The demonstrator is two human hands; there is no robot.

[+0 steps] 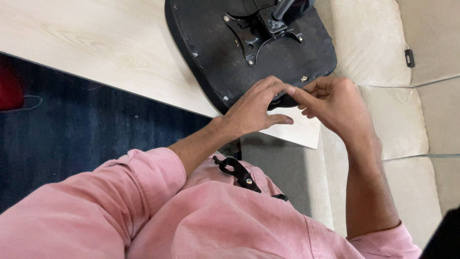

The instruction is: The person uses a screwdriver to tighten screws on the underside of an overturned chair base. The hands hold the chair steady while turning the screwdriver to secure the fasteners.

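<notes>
Fingers (pixel 282 88) of both hands pinched together at the near rim of the seat base, tips meeting on a small dark part at that edge; identity of the part too hidden to tell. Left hand (pixel 254 108) arched, palm down, thumb extended toward 3 o'clock over the surface. Right hand (pixel 335 103) curled from 3 o'clock, fingers narrow and closed against the same spot. Firm grasp or light touch: cannot tell.

Black chair seat (pixel 249 52) laid upside down on the pale wood surface (pixel 96 43), underside facing up. Inverted placement judged to expose the mounting hardware and the rim for access. Metal cross-shaped bracket (pixel 261 31) bolted at the centre of the underside, with a column (pixel 282 7) rising from it toward 12 o'clock and out of view. Small fasteners visible near the rim at 5 o'clock of the bracket.

Seat long axis running roughly from 10 o'clock to 4 o'clock, parallel to the surface edge; near rim overhanging toward the hands at 6 o'clock, probably to bring the worked edge within reach.

Beige cushioned sofa (pixel 383 57) at 3 o'clock, just beside the surface. Dark blue carpet (pixel 72 129) at 9 o'clock. Pink sleeves and shirt (pixel 215 216) at 6 o'clock, with a black clip (pixel 239 173) on the chest.
</notes>
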